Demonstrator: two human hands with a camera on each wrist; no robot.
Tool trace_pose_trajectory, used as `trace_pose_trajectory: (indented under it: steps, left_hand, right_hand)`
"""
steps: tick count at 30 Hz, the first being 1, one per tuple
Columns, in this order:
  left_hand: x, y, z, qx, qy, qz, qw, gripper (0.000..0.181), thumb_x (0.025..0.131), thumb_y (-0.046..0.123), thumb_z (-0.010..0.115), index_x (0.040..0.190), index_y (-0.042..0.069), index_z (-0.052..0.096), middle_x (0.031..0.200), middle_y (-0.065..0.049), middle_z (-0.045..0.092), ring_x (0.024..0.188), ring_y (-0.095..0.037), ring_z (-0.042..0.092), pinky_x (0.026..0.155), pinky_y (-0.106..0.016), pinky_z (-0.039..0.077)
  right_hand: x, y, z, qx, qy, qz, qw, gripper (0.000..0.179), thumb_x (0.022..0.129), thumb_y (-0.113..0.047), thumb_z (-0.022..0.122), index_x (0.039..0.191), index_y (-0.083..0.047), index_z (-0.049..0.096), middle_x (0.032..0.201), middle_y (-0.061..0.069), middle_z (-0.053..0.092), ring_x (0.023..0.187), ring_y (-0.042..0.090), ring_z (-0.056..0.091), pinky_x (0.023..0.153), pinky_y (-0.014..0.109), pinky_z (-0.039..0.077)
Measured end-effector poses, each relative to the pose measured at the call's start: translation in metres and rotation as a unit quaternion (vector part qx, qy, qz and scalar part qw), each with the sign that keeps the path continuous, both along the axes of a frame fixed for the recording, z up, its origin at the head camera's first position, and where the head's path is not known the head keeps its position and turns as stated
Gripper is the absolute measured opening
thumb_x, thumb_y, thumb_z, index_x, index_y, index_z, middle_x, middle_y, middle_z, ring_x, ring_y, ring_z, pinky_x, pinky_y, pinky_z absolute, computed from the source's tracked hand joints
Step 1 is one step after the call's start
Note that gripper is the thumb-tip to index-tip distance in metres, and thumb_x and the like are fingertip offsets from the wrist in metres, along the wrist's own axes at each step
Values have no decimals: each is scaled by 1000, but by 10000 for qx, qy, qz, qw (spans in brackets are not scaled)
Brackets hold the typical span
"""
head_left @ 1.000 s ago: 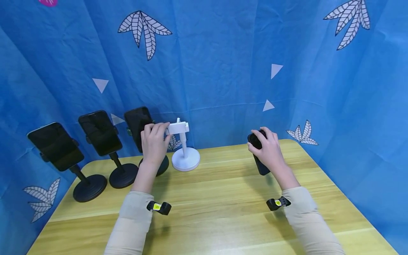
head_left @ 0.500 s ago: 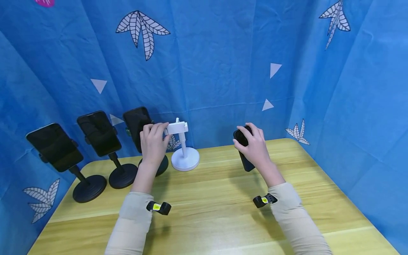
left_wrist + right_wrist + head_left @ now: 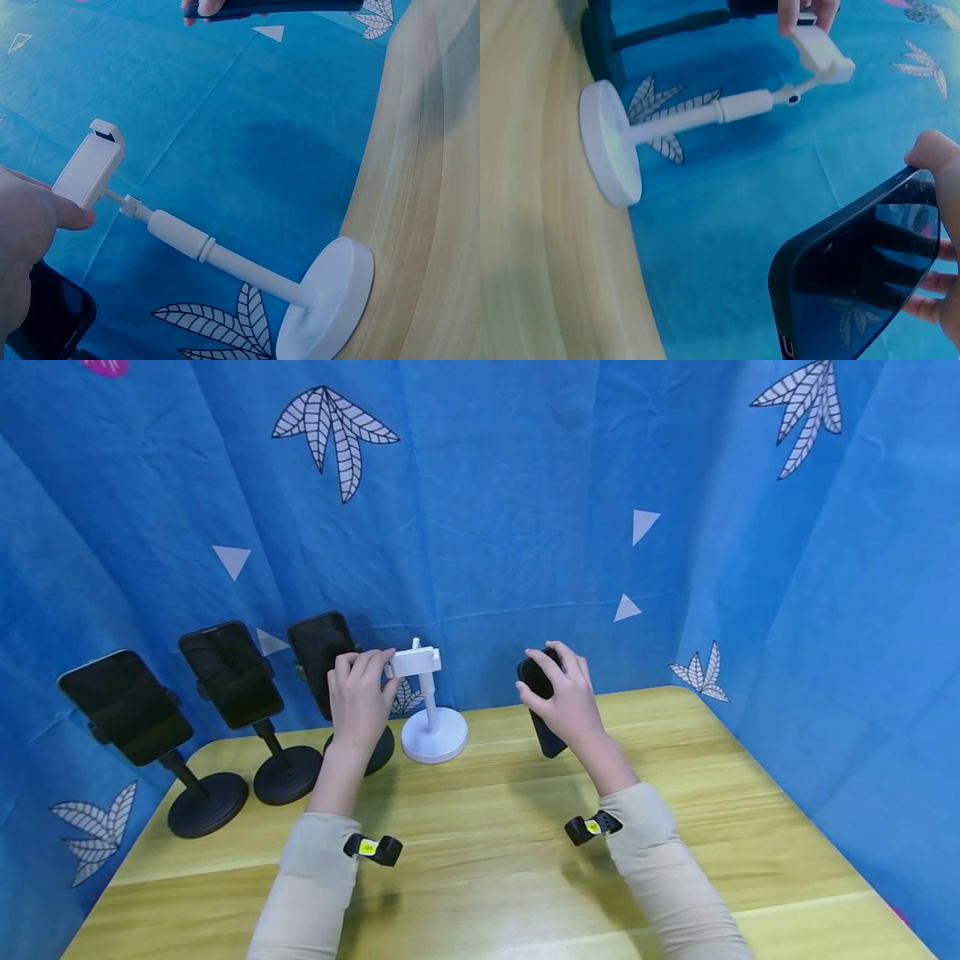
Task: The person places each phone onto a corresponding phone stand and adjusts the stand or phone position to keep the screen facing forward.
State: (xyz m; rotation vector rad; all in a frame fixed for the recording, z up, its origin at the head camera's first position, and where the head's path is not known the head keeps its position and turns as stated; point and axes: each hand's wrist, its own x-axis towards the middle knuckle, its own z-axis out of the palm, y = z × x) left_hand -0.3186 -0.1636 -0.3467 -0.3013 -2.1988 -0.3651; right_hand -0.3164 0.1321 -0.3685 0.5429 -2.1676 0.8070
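Note:
My left hand (image 3: 358,697) pinches the left end of the clamp on a white phone stand (image 3: 435,735), whose round base stands on the table. In the left wrist view the thumb lies against the clamp head (image 3: 88,171), which has nothing in it. Held by its upper part in my right hand (image 3: 566,697), a black smartphone (image 3: 546,733) hangs above the table, right of the white stand. The right wrist view shows the phone's glossy dark screen (image 3: 862,262), with fingers reaching behind it and the thumb at its edge.
Three black stands hold dark phones in a row at the left: a far-left phone (image 3: 127,706), a middle phone (image 3: 232,672), and a third phone (image 3: 322,647) partly behind my left hand. A blue patterned curtain (image 3: 510,527) borders the wooden table (image 3: 480,860).
My right hand has moved left with the smartphone, closer to the white stand. The left hand keeps its hold on the clamp.

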Motion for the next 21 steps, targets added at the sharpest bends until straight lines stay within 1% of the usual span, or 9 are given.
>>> trace_pose_trajectory:
  steps: [11,21]
  left_hand:
    - [-1,0,-1,42,-6,10,10000,41,85,19,76,123,9,66,119,-12,69,102,-31,48,80,-44,39]
    - [-1,-1,-1,21,-6,40,10000,42,84,19,76,123,9,66,119,-12,69,103,-31,48,80,-44,40]
  right_hand:
    - [-4,-26,9,-171,272,223,9992,43,86,-24,72,126,-10,64,136,23,51,121,45,48,96,60,44]
    - [-4,-42,18,-224,260,357,9988,42,87,-25,72,126,-10,64,137,24,50,121,45,47,94,58,46]
